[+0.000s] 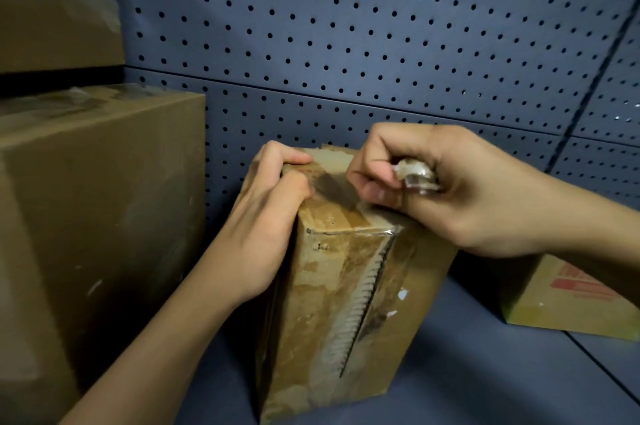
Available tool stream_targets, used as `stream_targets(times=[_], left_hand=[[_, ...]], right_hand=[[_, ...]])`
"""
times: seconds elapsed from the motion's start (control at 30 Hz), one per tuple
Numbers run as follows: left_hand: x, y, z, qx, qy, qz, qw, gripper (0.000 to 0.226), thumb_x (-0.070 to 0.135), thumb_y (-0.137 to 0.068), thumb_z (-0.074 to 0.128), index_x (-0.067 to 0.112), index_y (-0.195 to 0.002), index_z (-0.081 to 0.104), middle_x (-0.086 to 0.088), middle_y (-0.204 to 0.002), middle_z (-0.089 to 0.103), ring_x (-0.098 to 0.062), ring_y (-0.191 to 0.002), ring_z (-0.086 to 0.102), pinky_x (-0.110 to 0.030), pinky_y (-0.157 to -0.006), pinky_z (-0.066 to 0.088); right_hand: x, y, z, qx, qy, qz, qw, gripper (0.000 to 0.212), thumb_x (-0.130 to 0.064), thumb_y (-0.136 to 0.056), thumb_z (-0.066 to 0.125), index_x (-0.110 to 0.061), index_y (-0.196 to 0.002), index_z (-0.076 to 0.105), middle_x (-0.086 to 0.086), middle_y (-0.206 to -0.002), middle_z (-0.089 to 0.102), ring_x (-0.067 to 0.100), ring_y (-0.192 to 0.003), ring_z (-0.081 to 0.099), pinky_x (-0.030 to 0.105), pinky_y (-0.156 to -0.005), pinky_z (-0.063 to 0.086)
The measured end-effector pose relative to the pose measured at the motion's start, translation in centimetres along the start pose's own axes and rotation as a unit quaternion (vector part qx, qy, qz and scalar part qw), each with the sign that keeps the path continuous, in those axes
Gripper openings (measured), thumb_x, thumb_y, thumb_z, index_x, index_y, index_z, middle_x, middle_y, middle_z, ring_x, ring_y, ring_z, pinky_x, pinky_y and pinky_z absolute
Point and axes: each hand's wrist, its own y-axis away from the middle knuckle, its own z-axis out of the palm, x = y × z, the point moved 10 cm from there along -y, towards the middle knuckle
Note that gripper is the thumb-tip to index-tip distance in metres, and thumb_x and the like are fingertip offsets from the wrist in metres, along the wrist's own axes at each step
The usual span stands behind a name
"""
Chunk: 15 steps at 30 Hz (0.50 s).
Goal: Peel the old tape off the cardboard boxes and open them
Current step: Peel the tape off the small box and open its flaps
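Here, the stiff box (346,286) was gripped at nine o'clock by the left hand (270,217) — sticky tape (415,175), likely easy to tear, was pinched low by the right hand (478,196).

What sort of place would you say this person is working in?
Probably a stockroom or shop storage shelf. A blue perforated metal back panel lines the bay, big cardboard boxes sit on the left, and a worn taped box stands on the blue shelf deck.
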Motion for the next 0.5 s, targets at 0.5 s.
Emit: stream_targets(times=[0.5], left_hand=[[-0.7, -1.4, -0.6, 0.018, -0.025, -0.028, 0.999, 0.032, 0.023, -0.065, 0.047, 0.048, -0.077, 0.064, 0.015, -0.106, 0.060, -0.006, -0.110, 0.055, -0.049, -0.107, 0.038]], right_hand=[[-0.1, 1.3, -0.4, -0.005, -0.059, 0.021, 0.998, 0.021, -0.004, -0.092, 0.066, -0.014, -0.085, 0.049, 0.000, -0.111, 0.071, 0.006, -0.109, 0.065, 0.017, -0.089, 0.050]])
